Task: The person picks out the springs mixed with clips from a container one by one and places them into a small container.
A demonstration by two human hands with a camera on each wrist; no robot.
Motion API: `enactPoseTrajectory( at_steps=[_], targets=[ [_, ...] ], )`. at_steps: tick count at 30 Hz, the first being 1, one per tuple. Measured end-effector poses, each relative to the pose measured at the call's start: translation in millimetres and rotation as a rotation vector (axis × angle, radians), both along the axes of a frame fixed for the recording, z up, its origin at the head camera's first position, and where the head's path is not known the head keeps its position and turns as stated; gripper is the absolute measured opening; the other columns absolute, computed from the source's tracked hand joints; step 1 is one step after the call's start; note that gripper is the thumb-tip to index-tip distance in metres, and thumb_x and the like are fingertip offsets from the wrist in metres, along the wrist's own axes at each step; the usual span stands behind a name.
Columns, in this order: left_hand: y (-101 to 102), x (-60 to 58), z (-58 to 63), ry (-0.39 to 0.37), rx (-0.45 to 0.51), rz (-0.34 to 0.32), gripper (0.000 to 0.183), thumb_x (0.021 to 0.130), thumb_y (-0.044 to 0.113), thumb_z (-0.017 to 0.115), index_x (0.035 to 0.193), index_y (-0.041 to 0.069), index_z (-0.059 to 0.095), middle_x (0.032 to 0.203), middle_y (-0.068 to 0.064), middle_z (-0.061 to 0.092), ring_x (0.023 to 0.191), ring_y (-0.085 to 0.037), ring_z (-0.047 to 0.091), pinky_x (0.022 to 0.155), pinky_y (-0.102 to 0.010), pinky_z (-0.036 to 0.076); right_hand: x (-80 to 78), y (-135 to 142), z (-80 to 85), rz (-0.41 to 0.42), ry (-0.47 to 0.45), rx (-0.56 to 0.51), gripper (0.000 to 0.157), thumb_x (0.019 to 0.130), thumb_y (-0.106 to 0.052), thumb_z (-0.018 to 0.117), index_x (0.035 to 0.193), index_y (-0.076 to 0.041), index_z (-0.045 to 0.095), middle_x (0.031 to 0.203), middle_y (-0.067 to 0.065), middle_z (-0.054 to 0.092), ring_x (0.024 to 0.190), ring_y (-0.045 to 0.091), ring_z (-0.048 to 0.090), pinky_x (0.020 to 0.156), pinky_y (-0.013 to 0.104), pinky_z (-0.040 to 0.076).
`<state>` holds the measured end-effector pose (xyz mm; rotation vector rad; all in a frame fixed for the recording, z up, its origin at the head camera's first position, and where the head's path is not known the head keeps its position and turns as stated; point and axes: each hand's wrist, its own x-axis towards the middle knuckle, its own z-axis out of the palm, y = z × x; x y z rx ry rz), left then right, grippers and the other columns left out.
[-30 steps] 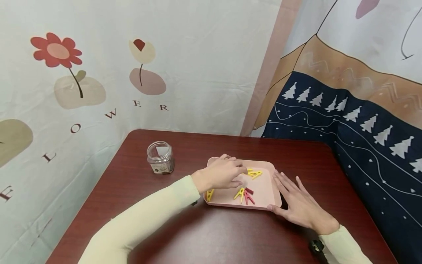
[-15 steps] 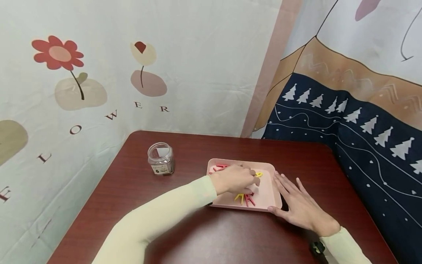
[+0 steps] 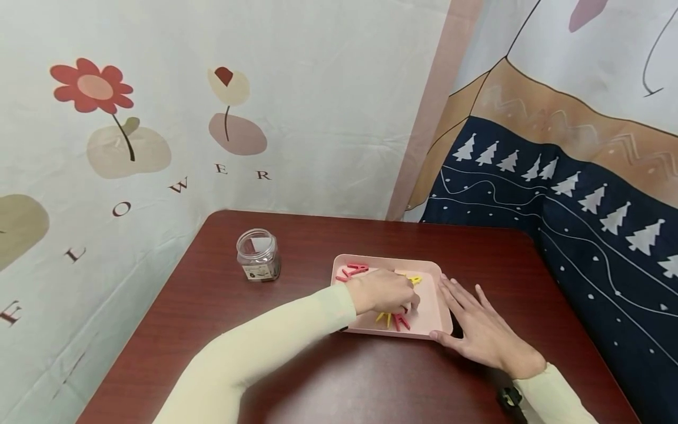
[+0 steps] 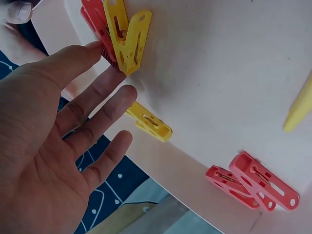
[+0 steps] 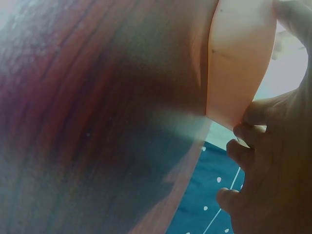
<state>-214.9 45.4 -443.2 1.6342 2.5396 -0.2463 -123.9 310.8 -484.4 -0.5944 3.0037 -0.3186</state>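
A shallow pink tray (image 3: pixel 431 303) holds several red and yellow plastic clothespins. My left hand (image 3: pixel 384 291) reaches into it, palm down. In the left wrist view, its thumb and index finger pinch the ribbed end of a red clothespin (image 4: pixel 94 17), while the other fingers stay loosely extended. A yellow clothespin (image 4: pixel 134 41) lies against that red one. Another yellow clothespin (image 4: pixel 155 127) is beyond the fingertips, and two overlapping pink-red clothespins (image 4: pixel 261 183) lie further off. My right hand (image 3: pixel 484 330) rests along the tray's right side with fingers straight, thumb at the front corner.
A clear open jar (image 3: pixel 258 256) with a label stands on the dark red-brown table (image 3: pixel 296 235), left of the tray. Printed cloths (image 3: pixel 328 106) hang behind the table and along its right side.
My left hand has moved right and down within the tray and now pinches a red clothespin, uncovering red clothespins at the tray's back left. The right hand stays put.
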Motion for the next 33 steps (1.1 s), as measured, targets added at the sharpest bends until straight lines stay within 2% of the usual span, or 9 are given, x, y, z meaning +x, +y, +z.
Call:
enactPoseTrajectory(
  at_steps=[7, 10, 18, 26, 29, 33],
  targets=[
    [2.2, 1.0, -1.2, 0.006, 0.013, -0.006, 0.017, 0.112, 0.022, 0.073, 0.111, 0.032, 0.085, 0.104, 0.013, 0.080, 0.092, -0.006, 0.069, 0.087, -0.032, 0.056, 0.4, -0.8, 1.7, -0.001, -0.004, -0.009, 0.108, 0.103, -0.079, 0.069, 0.181, -0.009, 0.040, 0.194, 0.013, 0.030, 0.179, 0.045, 0.033, 0.140, 0.083, 0.020],
    [2.9, 1.6, -1.1, 0.013, 0.008, -0.007, 0.016, 0.111, 0.020, 0.074, 0.107, 0.032, 0.085, 0.102, 0.013, 0.080, 0.089, -0.005, 0.068, 0.086, -0.031, 0.056, 0.7, -1.0, 1.7, -0.001, -0.004, -0.008, 0.109, 0.104, -0.078, 0.068, 0.182, -0.009, 0.039, 0.194, 0.013, 0.030, 0.179, 0.045, 0.033, 0.139, 0.083, 0.021],
    [2.4, 3.5, -1.4, 0.023, -0.022, -0.006, 0.006, 0.110, 0.027, 0.084, 0.112, 0.032, 0.085, 0.108, 0.015, 0.082, 0.093, -0.002, 0.069, 0.087, -0.030, 0.055, -0.1, -1.1, 1.0, -0.001, -0.006, -0.004, 0.109, 0.103, -0.080, 0.068, 0.182, -0.010, 0.038, 0.195, 0.012, 0.029, 0.179, 0.045, 0.033, 0.139, 0.083, 0.021],
    [3.2, 3.0, -4.7, 0.064, -0.032, -0.007, 0.014, 0.114, 0.022, 0.075, 0.113, 0.033, 0.083, 0.108, 0.015, 0.083, 0.090, -0.003, 0.067, 0.083, -0.027, 0.053, 0.1, -1.5, 1.4, 0.003, 0.001, -0.002, 0.108, 0.104, -0.079, 0.068, 0.182, -0.009, 0.040, 0.194, 0.012, 0.030, 0.178, 0.045, 0.034, 0.139, 0.083, 0.022],
    [1.7, 2.7, -3.8, 0.053, -0.029, -0.002, 0.016, 0.117, 0.023, 0.071, 0.121, 0.033, 0.083, 0.111, 0.014, 0.083, 0.091, -0.004, 0.067, 0.087, -0.028, 0.054, 0.3, -1.7, 1.5, 0.002, -0.001, -0.003, 0.109, 0.104, -0.079, 0.068, 0.182, -0.010, 0.039, 0.195, 0.012, 0.029, 0.178, 0.045, 0.033, 0.139, 0.084, 0.021],
    [-2.0, 2.0, -1.9, 0.027, -0.009, 0.017, 0.025, 0.118, 0.023, 0.069, 0.134, 0.037, 0.082, 0.123, 0.011, 0.083, 0.101, -0.007, 0.072, 0.096, -0.029, 0.060, 0.5, -1.6, 1.4, 0.000, -0.003, -0.004, 0.109, 0.104, -0.079, 0.068, 0.182, -0.010, 0.039, 0.195, 0.012, 0.029, 0.178, 0.045, 0.033, 0.139, 0.084, 0.022]
  ],
)
